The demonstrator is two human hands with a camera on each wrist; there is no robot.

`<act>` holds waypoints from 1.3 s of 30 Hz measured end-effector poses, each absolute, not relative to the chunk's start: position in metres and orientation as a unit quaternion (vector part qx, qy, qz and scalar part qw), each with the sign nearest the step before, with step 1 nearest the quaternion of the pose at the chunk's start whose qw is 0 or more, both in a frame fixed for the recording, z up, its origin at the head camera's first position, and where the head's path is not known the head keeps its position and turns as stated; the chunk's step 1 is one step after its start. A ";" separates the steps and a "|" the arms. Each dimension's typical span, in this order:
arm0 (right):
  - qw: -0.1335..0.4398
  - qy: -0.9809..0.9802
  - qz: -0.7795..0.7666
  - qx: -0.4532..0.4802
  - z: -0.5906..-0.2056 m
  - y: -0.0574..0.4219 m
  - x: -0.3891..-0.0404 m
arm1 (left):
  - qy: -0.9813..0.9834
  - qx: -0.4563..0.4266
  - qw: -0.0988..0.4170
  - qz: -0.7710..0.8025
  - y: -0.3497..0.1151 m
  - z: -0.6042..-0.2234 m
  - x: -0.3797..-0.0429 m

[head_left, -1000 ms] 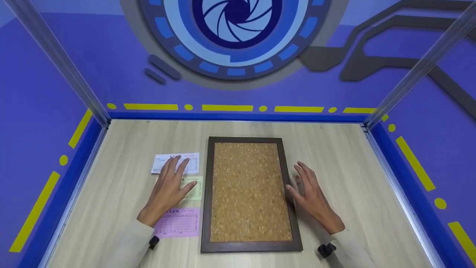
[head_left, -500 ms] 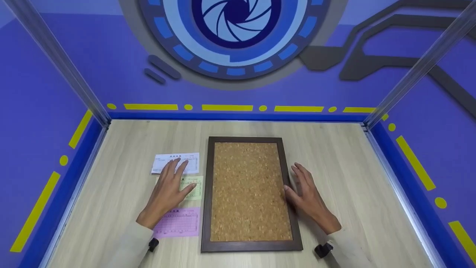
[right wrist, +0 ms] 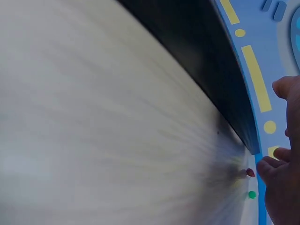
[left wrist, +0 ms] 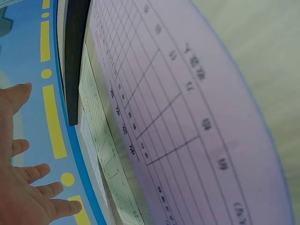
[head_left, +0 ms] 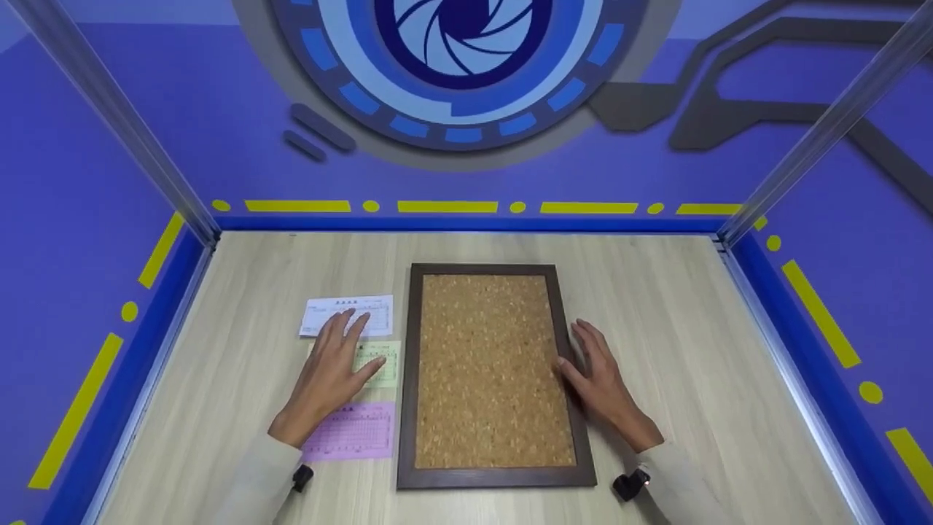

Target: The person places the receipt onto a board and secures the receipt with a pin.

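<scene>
A cork board (head_left: 492, 372) with a dark brown frame lies between the two hands. My left hand (head_left: 332, 372), fingers spread and holding nothing, hovers over three printed paper slips: a white slip (head_left: 317, 315), a green slip (head_left: 391, 373) partly hidden by the hand, and a purple slip (head_left: 357, 434). In the left wrist view the purple slip (left wrist: 173, 112) fills the foreground, below the spread fingers. On the board's other side, my right hand (head_left: 611, 386) has loosely bent fingers around nothing; its thumb overlaps the right frame edge.
In the right wrist view, a small red piece (right wrist: 251, 173) and a small green piece (right wrist: 252, 194) lie on the table beyond the board's side. Blue panels (head_left: 466, 182) wall the wooden table (head_left: 700, 328) at back and sides, with metal posts (head_left: 824, 131) at the corners.
My right hand has moved slightly left, closer to the board's frame, covering the small red spots seen earlier beside it. The left hand stays over the slips. The head view has tilted slightly.
</scene>
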State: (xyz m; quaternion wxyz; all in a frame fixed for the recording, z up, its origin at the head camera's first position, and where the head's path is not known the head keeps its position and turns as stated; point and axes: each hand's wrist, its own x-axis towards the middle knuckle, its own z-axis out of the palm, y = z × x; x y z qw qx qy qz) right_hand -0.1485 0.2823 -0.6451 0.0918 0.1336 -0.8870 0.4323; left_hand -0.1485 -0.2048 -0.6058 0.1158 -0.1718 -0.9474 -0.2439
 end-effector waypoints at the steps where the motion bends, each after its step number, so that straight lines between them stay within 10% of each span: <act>1: 0.087 -0.887 0.435 0.130 -0.646 0.282 -0.148 | -0.948 -0.170 0.115 -0.244 -0.205 -0.606 -0.148; 39: 0.092 -0.897 0.410 0.138 -0.668 0.283 -0.152 | -0.943 -0.147 0.088 -0.285 -0.215 -0.606 -0.147</act>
